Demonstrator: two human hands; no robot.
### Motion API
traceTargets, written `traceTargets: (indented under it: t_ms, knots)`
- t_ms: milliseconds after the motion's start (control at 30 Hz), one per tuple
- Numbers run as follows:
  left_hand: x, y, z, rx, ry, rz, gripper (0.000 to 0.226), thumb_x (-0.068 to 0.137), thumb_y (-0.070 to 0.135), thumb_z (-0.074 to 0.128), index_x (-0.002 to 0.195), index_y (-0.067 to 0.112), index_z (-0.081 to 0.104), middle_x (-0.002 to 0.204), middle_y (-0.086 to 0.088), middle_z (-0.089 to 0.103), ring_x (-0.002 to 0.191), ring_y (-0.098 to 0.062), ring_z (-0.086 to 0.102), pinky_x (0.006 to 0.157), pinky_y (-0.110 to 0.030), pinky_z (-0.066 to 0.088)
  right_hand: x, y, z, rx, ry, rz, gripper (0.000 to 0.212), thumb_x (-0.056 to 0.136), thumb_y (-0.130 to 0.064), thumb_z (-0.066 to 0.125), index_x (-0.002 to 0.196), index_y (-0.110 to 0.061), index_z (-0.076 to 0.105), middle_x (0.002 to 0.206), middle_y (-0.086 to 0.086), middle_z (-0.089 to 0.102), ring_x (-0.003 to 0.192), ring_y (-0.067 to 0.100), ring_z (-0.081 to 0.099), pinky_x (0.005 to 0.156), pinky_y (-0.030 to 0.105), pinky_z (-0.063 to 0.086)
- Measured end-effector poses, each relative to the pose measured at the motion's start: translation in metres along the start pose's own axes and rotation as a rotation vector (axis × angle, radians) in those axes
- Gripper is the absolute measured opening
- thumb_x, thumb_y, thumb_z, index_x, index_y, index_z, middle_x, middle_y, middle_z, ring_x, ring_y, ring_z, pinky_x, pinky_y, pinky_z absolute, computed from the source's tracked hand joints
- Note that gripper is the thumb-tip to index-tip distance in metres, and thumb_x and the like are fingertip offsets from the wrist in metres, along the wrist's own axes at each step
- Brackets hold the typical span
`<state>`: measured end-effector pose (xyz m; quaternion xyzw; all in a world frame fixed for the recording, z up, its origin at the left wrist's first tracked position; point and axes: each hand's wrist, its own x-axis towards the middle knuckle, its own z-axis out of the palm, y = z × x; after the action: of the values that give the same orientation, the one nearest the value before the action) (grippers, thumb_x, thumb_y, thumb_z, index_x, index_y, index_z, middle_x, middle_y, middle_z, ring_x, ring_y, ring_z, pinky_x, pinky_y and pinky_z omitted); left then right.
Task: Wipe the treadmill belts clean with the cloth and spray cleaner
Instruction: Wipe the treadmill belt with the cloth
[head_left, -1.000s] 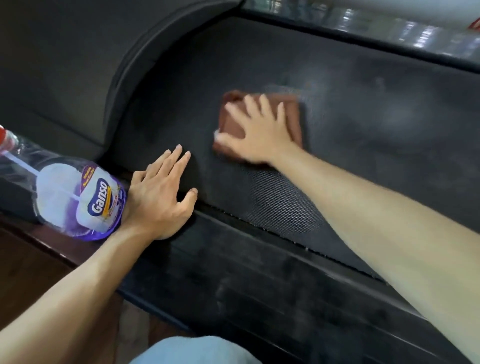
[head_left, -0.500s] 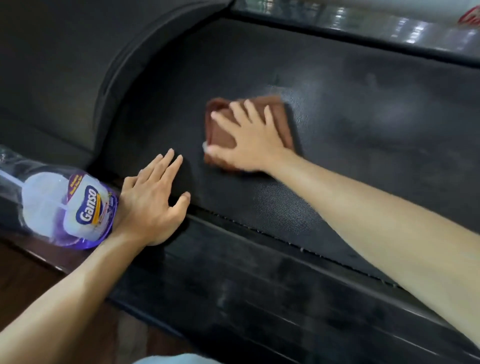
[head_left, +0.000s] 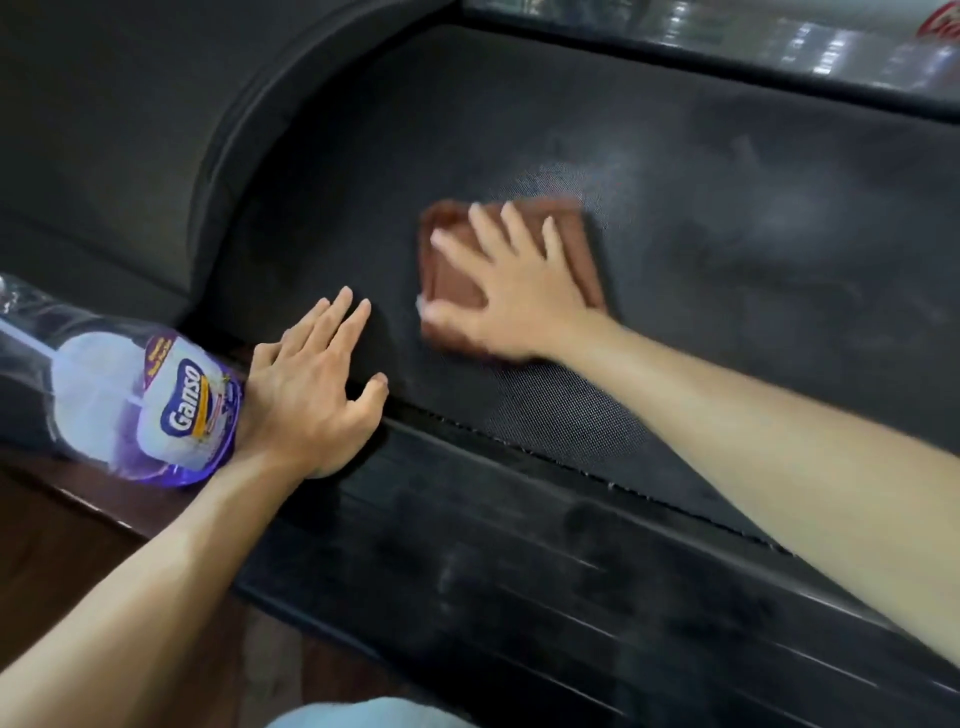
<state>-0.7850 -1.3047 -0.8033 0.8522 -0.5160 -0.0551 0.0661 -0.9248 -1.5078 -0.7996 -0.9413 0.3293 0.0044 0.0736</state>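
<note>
Wiping step: your right hand (head_left: 511, 291), fingers flat, presses folded brown cloth (head_left: 576, 244) on black textured treadmill belt (head_left: 727, 291). Left hand (head_left: 311, 387) flat, holds nothing. Next: sweep toward hazy patch.

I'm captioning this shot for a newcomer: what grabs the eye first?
The right hand pressing a brown cloth flat on the dark treadmill belt, mid-frame. Next, the clear spray bottle with a purple label lying at the left edge, beside the left hand spread flat on the belt's edge.
</note>
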Motion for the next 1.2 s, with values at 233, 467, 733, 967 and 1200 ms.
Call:
traceTargets:
  t_ms: [233, 467, 733, 967, 1200]
  knots:
    - [0.001, -0.001, 0.001, -0.004, 0.008, -0.008, 0.082, 0.086, 0.058, 0.028, 0.162, 0.030, 0.020, 0.171, 0.012, 0.009, 0.156, -0.006, 0.006, 0.118, -0.040, 0.021, -0.050, 0.065, -0.009, 0.011, -0.024, 0.198, 0.097, 0.076, -0.098, 0.015, 0.161, -0.053, 0.008, 0.175, -0.004, -0.006, 0.160, 0.026, -0.009, 0.126, 0.061, -0.005]
    - [-0.002, -0.002, -0.001, -0.013, 0.004, 0.000, 0.082, 0.086, 0.057, 0.029, 0.162, 0.029, 0.019, 0.171, 0.011, 0.008, 0.156, -0.006, 0.005, 0.118, -0.040, 0.020, -0.005, -0.011, 0.000, 0.026, -0.006, 0.111, 0.091, 0.084, -0.092, 0.020, 0.163, -0.048, 0.008, 0.175, 0.003, -0.006, 0.159, 0.034, -0.012, 0.123, 0.065, -0.008]
    - [-0.001, 0.000, 0.000, -0.009, 0.013, -0.006, 0.082, 0.085, 0.056, 0.030, 0.163, 0.029, 0.020, 0.171, 0.010, 0.009, 0.156, -0.007, 0.005, 0.119, -0.040, 0.019, -0.070, 0.075, -0.009, 0.005, -0.026, 0.241, 0.096, 0.077, -0.099, 0.014, 0.161, -0.053, 0.007, 0.175, -0.005, -0.006, 0.160, 0.026, -0.009, 0.126, 0.062, -0.004]
    - [-0.001, -0.005, 0.000, -0.016, 0.002, 0.010, 0.083, 0.086, 0.059, 0.029, 0.163, 0.029, 0.019, 0.171, 0.011, 0.008, 0.156, -0.007, 0.006, 0.119, -0.042, 0.022, -0.047, 0.006, 0.001, 0.014, -0.016, 0.070, 0.089, 0.085, -0.092, 0.017, 0.162, -0.051, 0.004, 0.175, -0.001, -0.007, 0.160, 0.031, -0.012, 0.124, 0.064, -0.006]
    - [-0.002, -0.002, 0.000, 0.015, -0.001, 0.005, 0.084, 0.085, 0.059, 0.025, 0.163, 0.028, 0.018, 0.171, 0.010, 0.008, 0.156, -0.007, 0.005, 0.118, -0.042, 0.023, -0.122, 0.095, -0.010, 0.004, -0.015, 0.351, 0.096, 0.076, -0.099, 0.011, 0.161, -0.055, 0.007, 0.174, -0.007, -0.007, 0.160, 0.025, -0.009, 0.126, 0.059, -0.005]
